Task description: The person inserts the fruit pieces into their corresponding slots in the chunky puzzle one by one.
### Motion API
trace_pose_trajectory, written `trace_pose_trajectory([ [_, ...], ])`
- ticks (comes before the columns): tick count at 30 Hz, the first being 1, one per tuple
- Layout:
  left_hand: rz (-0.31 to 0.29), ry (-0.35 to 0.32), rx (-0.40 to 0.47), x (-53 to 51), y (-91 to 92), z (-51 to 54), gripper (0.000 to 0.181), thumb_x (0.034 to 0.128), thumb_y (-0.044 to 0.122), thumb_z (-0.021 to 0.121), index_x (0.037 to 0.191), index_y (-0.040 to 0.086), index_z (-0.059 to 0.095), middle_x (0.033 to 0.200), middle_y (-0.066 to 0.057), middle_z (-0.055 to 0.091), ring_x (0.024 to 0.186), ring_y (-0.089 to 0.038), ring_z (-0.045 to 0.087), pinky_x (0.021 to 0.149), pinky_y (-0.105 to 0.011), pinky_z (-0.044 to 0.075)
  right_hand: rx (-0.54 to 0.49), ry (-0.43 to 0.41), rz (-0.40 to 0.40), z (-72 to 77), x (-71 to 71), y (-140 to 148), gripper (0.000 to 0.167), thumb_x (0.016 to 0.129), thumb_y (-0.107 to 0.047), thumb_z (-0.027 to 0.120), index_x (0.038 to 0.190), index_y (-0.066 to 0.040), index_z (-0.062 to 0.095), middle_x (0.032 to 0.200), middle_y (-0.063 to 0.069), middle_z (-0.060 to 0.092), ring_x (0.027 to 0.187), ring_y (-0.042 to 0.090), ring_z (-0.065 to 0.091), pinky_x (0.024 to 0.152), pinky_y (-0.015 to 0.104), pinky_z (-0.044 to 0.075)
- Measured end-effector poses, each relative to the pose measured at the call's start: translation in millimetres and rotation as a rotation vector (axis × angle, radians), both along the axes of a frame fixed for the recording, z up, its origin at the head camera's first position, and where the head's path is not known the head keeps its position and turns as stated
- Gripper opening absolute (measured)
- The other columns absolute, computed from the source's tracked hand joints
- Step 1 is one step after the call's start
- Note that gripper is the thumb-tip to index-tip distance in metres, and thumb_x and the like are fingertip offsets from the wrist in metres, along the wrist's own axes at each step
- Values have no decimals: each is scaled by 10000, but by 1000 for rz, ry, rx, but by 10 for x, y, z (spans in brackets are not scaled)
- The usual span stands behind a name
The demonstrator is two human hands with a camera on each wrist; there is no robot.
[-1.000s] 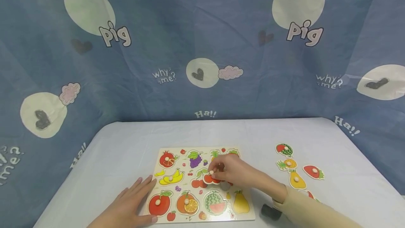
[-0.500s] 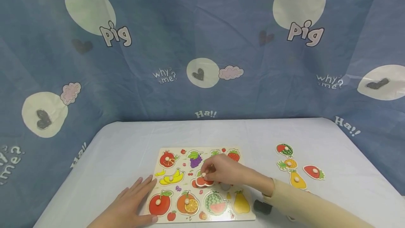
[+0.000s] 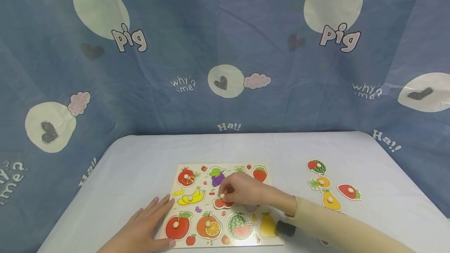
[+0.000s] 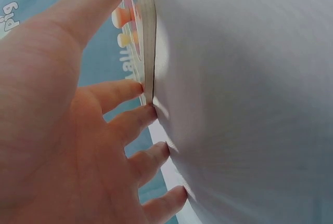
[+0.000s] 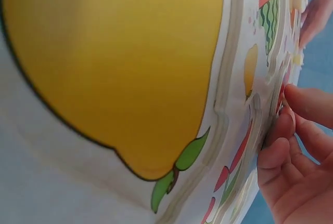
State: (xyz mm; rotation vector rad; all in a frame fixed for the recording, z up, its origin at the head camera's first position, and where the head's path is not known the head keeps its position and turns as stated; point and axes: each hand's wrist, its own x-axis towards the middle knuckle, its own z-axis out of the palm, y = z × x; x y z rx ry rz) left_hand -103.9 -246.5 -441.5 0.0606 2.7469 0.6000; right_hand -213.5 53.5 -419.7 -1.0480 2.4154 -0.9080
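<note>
A wooden fruit puzzle board (image 3: pixel 194 245) lies on the white table. My right hand (image 3: pixel 242 189) pinches the small knob of a cherry puzzle piece (image 3: pixel 218 204) at the cherry slot, mid-board. In the right wrist view, the fingertips (image 5: pixel 276 154) are low against the board; fingers partly hide the piece. My left hand (image 3: pixel 145 225) rests at the board's left edge with fingers spread and straight, thumb near the lower-left corner. The left wrist view shows its fingers (image 4: pixel 130 122) against the board's side and the tabletop. An apple piece (image 3: pixel 177 227) and an orange piece (image 3: pixel 207 227) sit in their slots.
Loose pieces lie right of the board: watermelon (image 3: pixel 316 167), pineapple (image 3: pixel 319 183), pear (image 3: pixel 331 200) and strawberry (image 3: pixel 349 191). Another piece (image 3: pixel 324 242) is mostly hidden by the right sleeve (image 3: pixel 330 221). A patterned blue cloth (image 3: pixel 225 116) hangs behind the table.
The right hand has moved left across the board, carrying the cherry piece from right of the cherry slot onto it. The left hand has stayed in place.
</note>
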Motion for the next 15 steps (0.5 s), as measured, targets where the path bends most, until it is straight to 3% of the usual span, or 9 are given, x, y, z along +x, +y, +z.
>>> trace_pose_trajectory([
  [15, -2, 7, 3, -5, -3, -6, 1122, 587, 639, 831, 1518, 195, 390, 1533, -87, 382, 1424, -404, 230, 1089, -701, 161, 48, 37, -8, -33, -6, -50, 46, 889, -148, 740, 901, -190, 728, 729, -152, 607, 678, 25, 515, 650, 199, 471],
])
